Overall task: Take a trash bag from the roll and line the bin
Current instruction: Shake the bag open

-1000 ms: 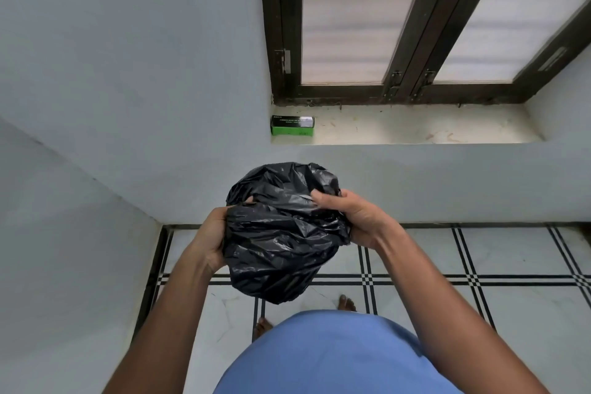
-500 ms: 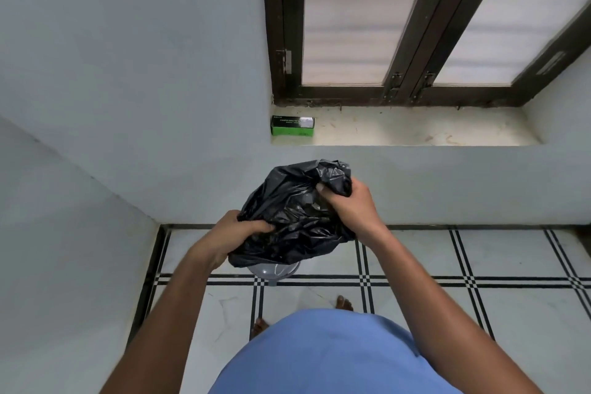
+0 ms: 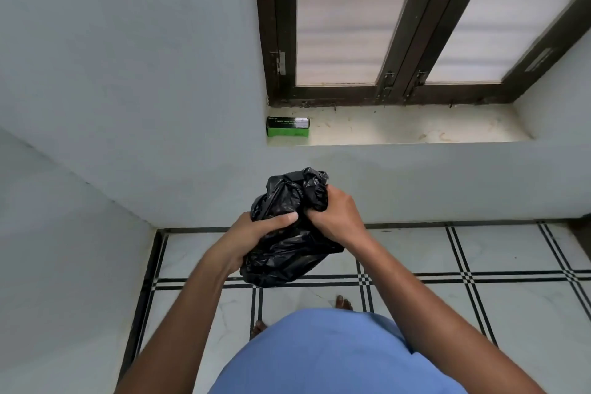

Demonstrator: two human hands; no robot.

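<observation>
Over tiled floor, both hands' grip bunches the black bag.

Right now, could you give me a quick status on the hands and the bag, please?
Both hands, left and right, grip the black bag, bunched. Bin not in view. Nothing in the way.
</observation>
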